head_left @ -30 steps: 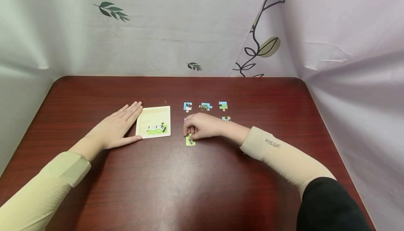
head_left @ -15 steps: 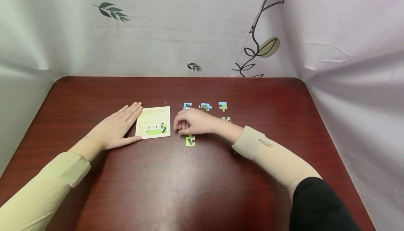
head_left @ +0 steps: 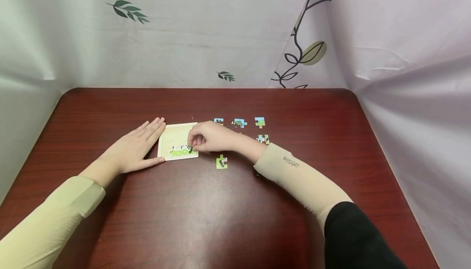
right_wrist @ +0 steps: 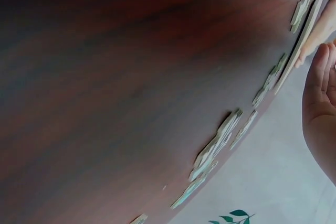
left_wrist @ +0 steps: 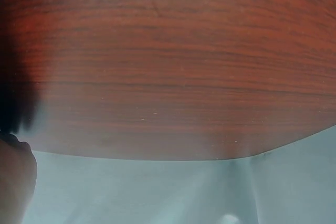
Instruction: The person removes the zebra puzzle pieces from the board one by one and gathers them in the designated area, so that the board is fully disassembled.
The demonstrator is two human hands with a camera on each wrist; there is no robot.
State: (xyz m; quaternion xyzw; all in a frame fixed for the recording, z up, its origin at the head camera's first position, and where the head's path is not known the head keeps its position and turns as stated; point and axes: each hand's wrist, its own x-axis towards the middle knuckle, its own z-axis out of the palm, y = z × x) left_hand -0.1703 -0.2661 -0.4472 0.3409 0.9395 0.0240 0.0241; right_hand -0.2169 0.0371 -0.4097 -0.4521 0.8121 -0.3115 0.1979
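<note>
A square wooden puzzle tray (head_left: 173, 135) lies left of centre, with joined zebra-and-grass pieces (head_left: 180, 152) along its lower part. My left hand (head_left: 136, 148) rests flat at the tray's left side, thumb and fingertips against its edge. Over the tray's right side is my right hand (head_left: 211, 137), thumb and fingers curled together in a pinch on a puzzle piece, which the fingers hide. Right of the tray lies a green piece (head_left: 222, 162). The right wrist view catches the right hand (right_wrist: 321, 98) at its edge, near the tray's side.
Behind the right hand are several loose pieces, among them a blue one (head_left: 239, 123), a blue-green one (head_left: 259, 122) and another (head_left: 263, 139) near the wrist. The brown table (head_left: 165, 220) ends at pale curtains (head_left: 184, 36) at the back and sides.
My right hand has moved left from the loose pieces to over the tray's right side, uncovering the green piece. The left hand has stayed at the tray.
</note>
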